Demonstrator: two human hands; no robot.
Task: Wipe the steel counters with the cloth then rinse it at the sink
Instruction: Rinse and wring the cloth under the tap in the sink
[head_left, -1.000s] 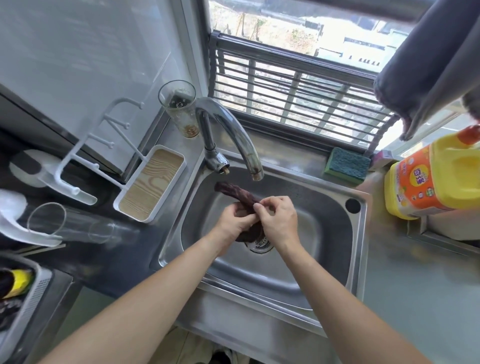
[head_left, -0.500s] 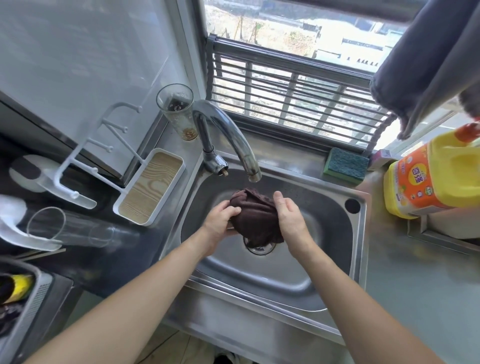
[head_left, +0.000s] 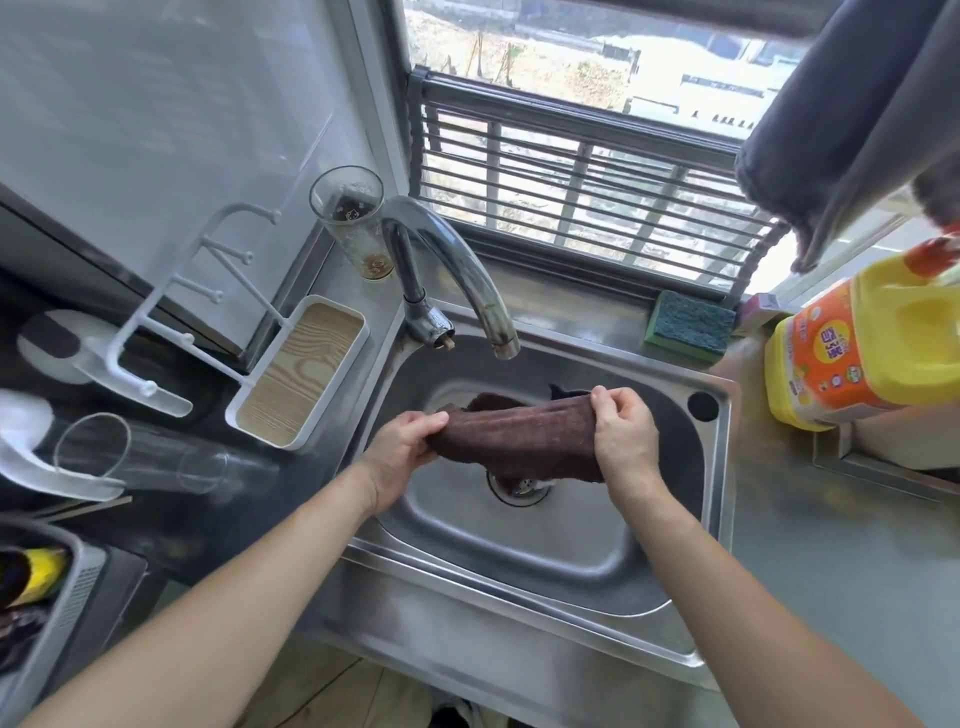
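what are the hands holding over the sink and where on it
Both hold the brown cloth, stretched above the sink: the left hand grips its left end, the right hand pinches its right end.

Daylight came through a barred window (head_left: 582, 197) at twelve o'clock. A pale glossy wall panel (head_left: 156, 104) stood at ten o'clock; grey fabric (head_left: 852, 119) hung at two o'clock.

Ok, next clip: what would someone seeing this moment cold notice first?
First, the dark brown cloth stretched between the left hand and right hand, held over the drain of the steel sink. Next, the curved tap arching above it, with no water visibly running. Then the bright yellow and orange detergent jug on the counter at far right.
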